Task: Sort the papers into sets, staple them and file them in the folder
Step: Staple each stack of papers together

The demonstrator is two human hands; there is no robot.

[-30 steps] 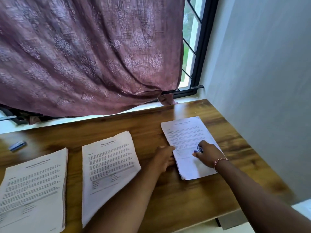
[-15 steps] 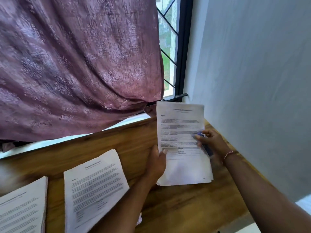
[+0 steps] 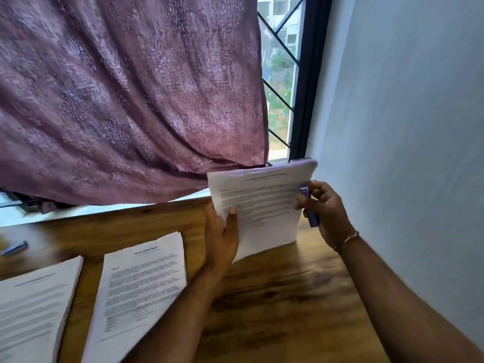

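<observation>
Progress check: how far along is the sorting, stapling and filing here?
Done: papers look sorted into three sets; the middle stack and left stack lie on the table. In hand: the left hand holds the third set upright, the right hand grips a stapler at its edge. Left: no staples visible, no folder in view, so filing remains.

Home room: curtained window (image 3: 282, 74), wooden desk (image 3: 275, 297).

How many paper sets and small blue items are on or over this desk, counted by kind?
Paper sets: 3, the held set, the middle set, the left set
Blue stapler in the right hand: 1
Blurred small blue item on the desk: 1
Total: 5
</observation>
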